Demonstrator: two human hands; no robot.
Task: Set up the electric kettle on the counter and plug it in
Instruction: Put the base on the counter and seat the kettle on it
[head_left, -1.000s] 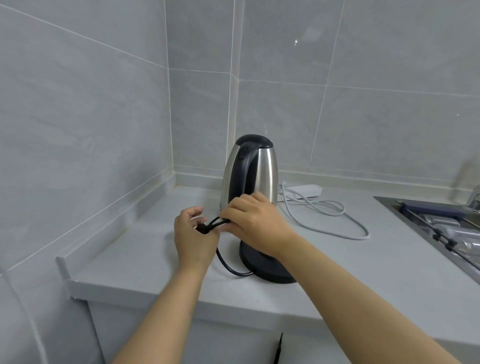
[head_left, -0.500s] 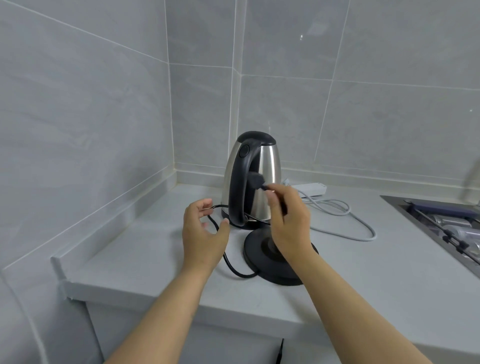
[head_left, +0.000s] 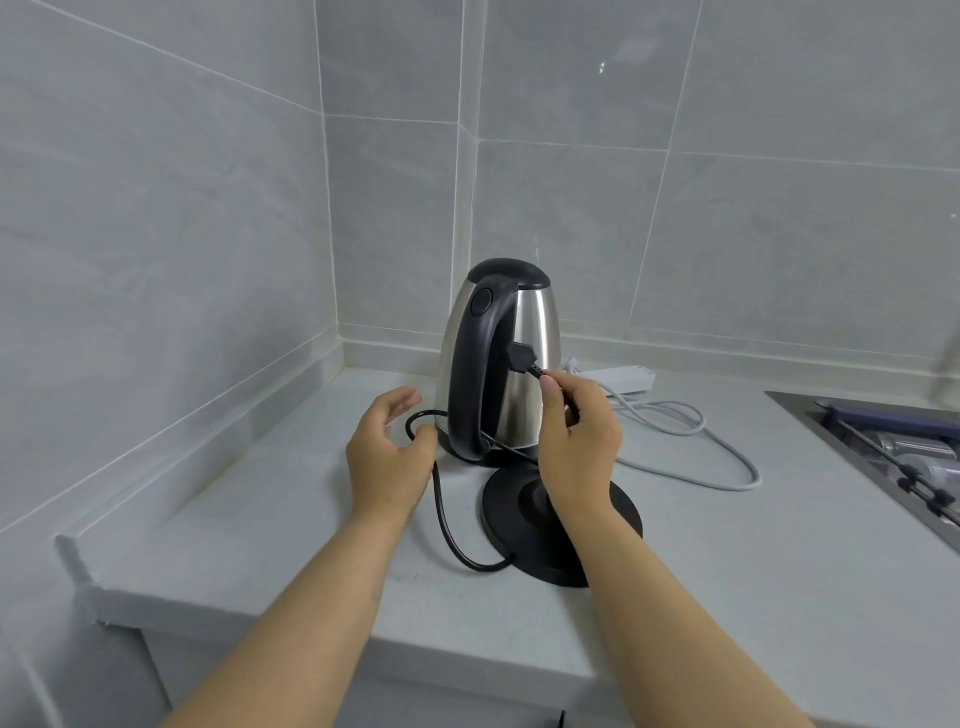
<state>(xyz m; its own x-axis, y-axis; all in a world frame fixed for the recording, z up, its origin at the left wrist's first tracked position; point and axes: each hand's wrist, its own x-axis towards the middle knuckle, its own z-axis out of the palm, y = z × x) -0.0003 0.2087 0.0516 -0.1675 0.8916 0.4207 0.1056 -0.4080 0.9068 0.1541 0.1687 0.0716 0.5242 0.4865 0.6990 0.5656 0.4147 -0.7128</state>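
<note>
On the grey tabletop (head_left: 270, 525), nearest, sits the round black base (head_left: 613, 525), its black cord (head_left: 447, 525) looping out to the left. The left hand (head_left: 387, 462) hovers over that loop with fingers relaxed, gripping nothing. The right hand (head_left: 576, 441) pinches the cord just behind the black plug (head_left: 521, 357), held up in front of the kettle (head_left: 498, 364). The kettle stands upright behind the base, off it. Farther back lies a white power strip (head_left: 621, 378) with its white cable (head_left: 691, 447).
</note>
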